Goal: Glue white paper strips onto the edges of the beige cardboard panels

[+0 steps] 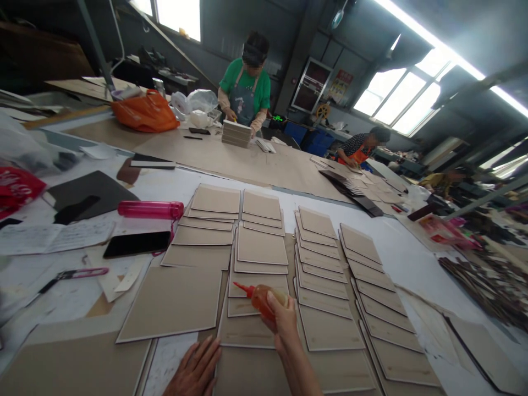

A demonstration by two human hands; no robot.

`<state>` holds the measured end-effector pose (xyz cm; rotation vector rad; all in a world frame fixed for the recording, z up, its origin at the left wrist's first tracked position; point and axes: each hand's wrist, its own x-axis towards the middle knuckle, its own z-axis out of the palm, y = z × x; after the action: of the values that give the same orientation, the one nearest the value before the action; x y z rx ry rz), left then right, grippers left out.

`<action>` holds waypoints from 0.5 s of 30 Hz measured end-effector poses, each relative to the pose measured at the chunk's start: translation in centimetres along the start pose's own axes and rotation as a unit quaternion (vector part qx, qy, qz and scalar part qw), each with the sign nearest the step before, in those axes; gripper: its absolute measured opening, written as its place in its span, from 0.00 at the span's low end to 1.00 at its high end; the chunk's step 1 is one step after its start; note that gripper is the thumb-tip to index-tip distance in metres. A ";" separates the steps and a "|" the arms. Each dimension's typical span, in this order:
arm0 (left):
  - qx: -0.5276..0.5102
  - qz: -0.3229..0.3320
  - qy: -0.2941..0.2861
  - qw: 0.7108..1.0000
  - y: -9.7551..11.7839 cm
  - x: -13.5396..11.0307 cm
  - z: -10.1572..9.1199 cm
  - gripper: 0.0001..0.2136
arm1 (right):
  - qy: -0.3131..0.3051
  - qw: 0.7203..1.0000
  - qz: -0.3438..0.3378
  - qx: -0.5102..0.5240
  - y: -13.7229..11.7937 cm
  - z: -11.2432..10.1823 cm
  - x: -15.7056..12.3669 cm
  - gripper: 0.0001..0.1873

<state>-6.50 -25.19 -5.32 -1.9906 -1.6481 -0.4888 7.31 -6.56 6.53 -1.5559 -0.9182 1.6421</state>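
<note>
My right hand is wrapped round a squeeze bottle of amber liquid, probably glue. Its red nozzle points left, over the second column of overlapping beige boards. My left hand lies flat with fingers stretched, at the left edge of the nearest boards in that column. Two more columns of overlapping boards spread to the right, and some of these carry faint darker streaks near their edges. On the left, a larger beige board lies at the near end of another column.
Left of the boards lie a pink cylinder, a black phone, a utility knife and an open notebook. An orange bag sits on the far table. A co-worker in green stands there, with other people further right.
</note>
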 end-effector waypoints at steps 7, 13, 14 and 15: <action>0.020 0.012 0.012 1.000 -0.1 0.0 0.3 0.19 | 0.033 0.997 -0.066 -0.038 -2.4 1.7 2.5 0.35; 0.005 0.015 0.008 1.000 -0.5 0.2 0.2 0.17 | 0.054 0.986 -0.106 -0.116 -2.9 3.1 3.7 0.37; -0.003 0.012 0.005 1.000 -0.5 0.2 0.2 0.17 | 0.058 0.983 -0.113 -0.132 -2.7 3.1 4.0 0.37; -0.011 0.008 0.002 1.000 -0.4 0.2 0.1 0.17 | 0.064 0.979 -0.126 -0.146 -2.5 3.1 4.3 0.37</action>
<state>-6.89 -24.91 -5.16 -2.0159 -1.6311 -0.5072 4.07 -1.73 6.60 -1.6371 -1.2732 1.2579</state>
